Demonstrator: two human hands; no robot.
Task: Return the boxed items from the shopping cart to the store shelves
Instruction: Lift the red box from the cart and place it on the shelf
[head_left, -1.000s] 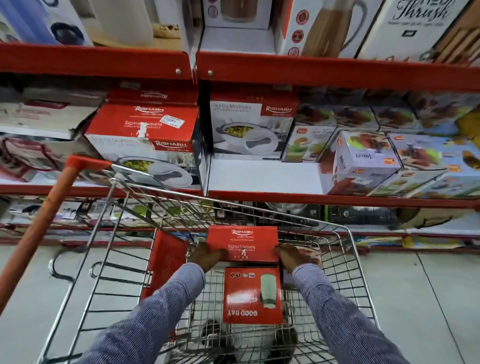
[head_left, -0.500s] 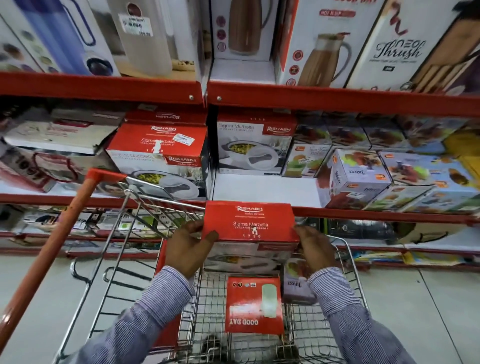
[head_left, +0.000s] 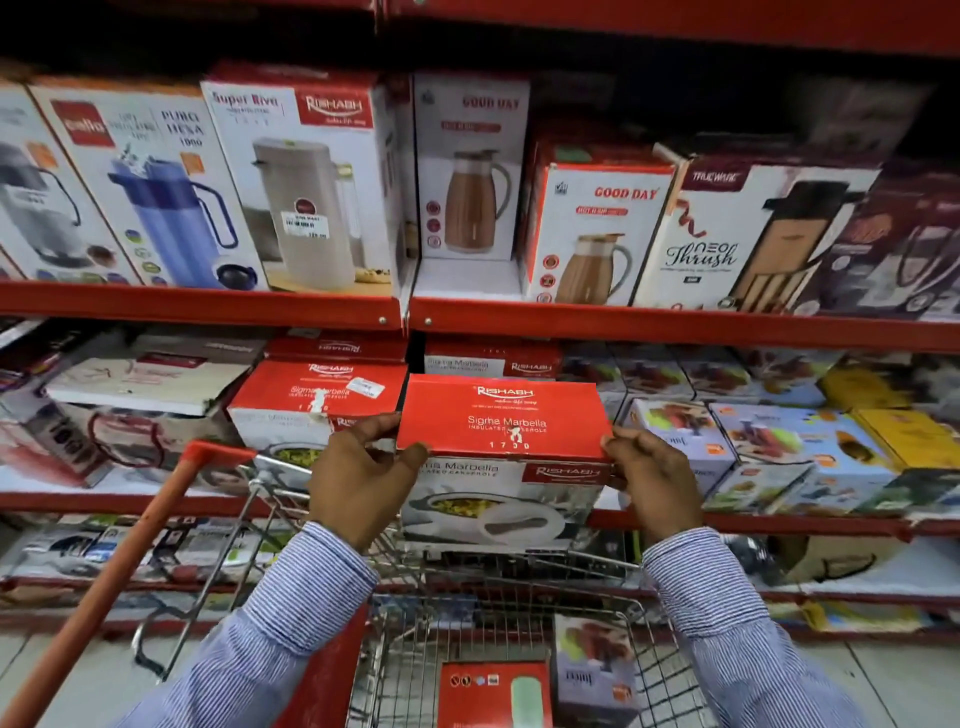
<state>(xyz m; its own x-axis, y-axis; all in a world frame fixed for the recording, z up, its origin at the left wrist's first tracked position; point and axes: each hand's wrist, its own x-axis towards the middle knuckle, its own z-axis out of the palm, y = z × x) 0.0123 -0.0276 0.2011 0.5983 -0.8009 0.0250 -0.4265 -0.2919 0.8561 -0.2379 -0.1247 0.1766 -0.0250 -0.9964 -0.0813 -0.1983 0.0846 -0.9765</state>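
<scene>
I hold a red-and-white Rishabh casserole box (head_left: 503, 452) level in front of the middle shelf (head_left: 727, 522). My left hand (head_left: 358, 478) grips its left side and my right hand (head_left: 655, 480) grips its right side. The box hangs above the wire shopping cart (head_left: 467, 623). Inside the cart lie a red Good Day box (head_left: 493, 693) and a small juicer box (head_left: 592, 670). Matching Rishabh casserole boxes (head_left: 317, 400) sit stacked on the middle shelf just left of the held one, and another (head_left: 493, 361) stands behind it.
The upper shelf (head_left: 675, 325) carries tall flask and jug boxes (head_left: 306, 176). Juicer boxes (head_left: 769, 447) fill the middle shelf to the right. The cart's orange handle (head_left: 104, 587) slants across the lower left. A lower shelf with flat packs runs beneath.
Both hands have lifted the casserole box out of the cart and up to the level of the middle shelf. My view has tilted upward, showing more of the upper shelf.
</scene>
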